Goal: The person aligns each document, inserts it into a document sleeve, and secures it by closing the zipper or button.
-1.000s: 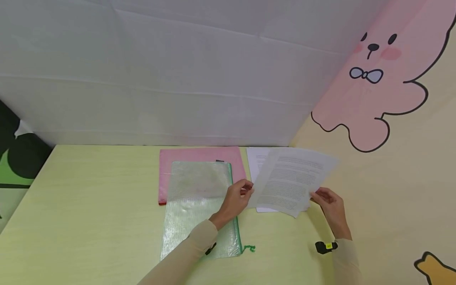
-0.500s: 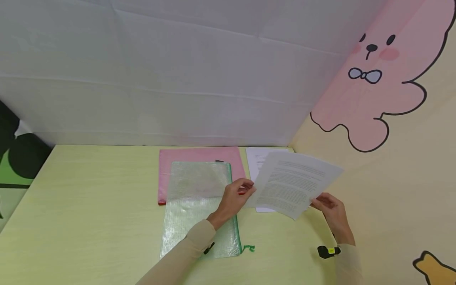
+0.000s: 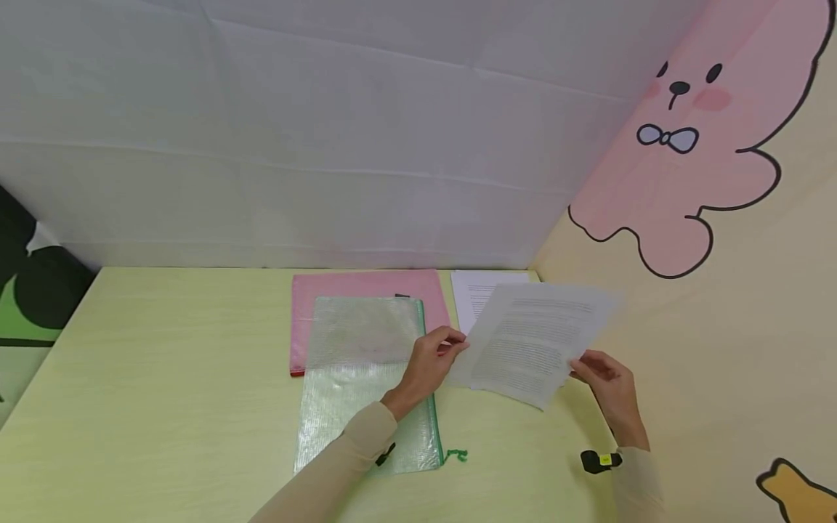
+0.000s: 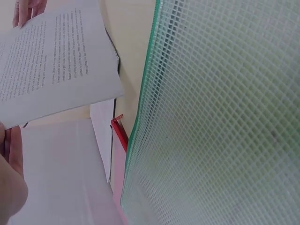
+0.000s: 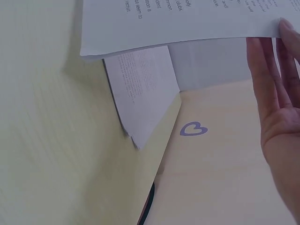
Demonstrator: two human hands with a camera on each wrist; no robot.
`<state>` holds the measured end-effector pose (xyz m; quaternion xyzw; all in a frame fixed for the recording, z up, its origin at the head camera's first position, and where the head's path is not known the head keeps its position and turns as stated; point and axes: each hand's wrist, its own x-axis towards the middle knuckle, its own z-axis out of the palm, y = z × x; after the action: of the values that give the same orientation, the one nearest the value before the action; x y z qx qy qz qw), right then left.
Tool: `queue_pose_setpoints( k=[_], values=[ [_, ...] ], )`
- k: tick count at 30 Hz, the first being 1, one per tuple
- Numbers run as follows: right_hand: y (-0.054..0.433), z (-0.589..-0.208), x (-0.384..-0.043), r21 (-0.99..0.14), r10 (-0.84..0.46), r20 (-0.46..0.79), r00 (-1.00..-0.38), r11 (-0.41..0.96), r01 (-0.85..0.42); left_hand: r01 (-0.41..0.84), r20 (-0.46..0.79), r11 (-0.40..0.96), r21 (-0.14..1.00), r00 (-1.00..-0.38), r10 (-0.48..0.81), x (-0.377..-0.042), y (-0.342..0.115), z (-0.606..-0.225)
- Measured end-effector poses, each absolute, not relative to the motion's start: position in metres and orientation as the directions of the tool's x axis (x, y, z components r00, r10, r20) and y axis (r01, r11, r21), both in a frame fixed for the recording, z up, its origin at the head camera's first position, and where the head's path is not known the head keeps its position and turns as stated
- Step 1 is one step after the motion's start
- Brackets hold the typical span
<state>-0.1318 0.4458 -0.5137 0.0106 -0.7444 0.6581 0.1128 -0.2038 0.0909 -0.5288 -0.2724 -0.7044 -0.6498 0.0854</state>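
Several printed sheets of paper (image 3: 532, 341) are held up, tilted, above the right part of the table. My left hand (image 3: 426, 367) pinches their left edge, over the green zipper side of a clear mesh zip pouch (image 3: 366, 414). At the right edge, my right hand (image 3: 609, 392) pinches the sheets between thumb and fingers; the right wrist view shows this grip on the paper (image 5: 187, 23). Below and behind them lies another stack of printed paper (image 3: 472, 290), partly covered from the head view. The mesh pouch overlaps a pink zip pouch (image 3: 366, 282) with a red zipper (image 4: 119, 133).
The pale yellow-green table (image 3: 163, 378) meets a white cloth wall (image 3: 294, 181) at the back. On the right stands a beige wall with a printed pink bear (image 3: 680, 174), close to my right hand. A green zipper cord (image 3: 456, 455) hangs off the mesh pouch's near corner.
The held sheets have dipped slightly toward me, covering more of the lower stack. My right hand has shifted a little right and down; the left hand has barely moved.
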Motion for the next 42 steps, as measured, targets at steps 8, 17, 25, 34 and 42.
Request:
queue_pose_setpoints(
  k=[8, 17, 25, 34, 42],
  values=[
    [0.439, -0.501, -0.136, -0.978, 0.168, 0.204, -0.964, 0.07, -0.195, 0.447, 0.431, 0.006, 0.894, -0.865, 0.257, -0.203, 0.087, -0.518],
    [0.436, -0.496, -0.142, -0.983, 0.102, 0.153, -0.983, 0.119, -0.141, 0.312, 0.298, 0.024, 0.95, -0.923, 0.242, -0.202, 0.078, -0.51],
    [0.434, -0.499, -0.146, -0.981, 0.15, 0.052, -0.987, 0.191, -0.023, 0.239, 0.224, 0.022, 0.971, -0.937, 0.269, -0.199, 0.073, -0.512],
    [0.431, -0.501, -0.146, -0.983, 0.162, -0.073, -0.984, 0.157, 0.099, 0.169, 0.147, 0.058, 0.984, -0.949, 0.278, -0.194, 0.068, -0.517],
    [0.436, -0.505, -0.144, -0.971, 0.169, -0.114, -0.979, 0.188, 0.146, 0.168, 0.123, 0.143, 0.975, -0.953, 0.277, -0.188, 0.065, -0.527]
  ],
)
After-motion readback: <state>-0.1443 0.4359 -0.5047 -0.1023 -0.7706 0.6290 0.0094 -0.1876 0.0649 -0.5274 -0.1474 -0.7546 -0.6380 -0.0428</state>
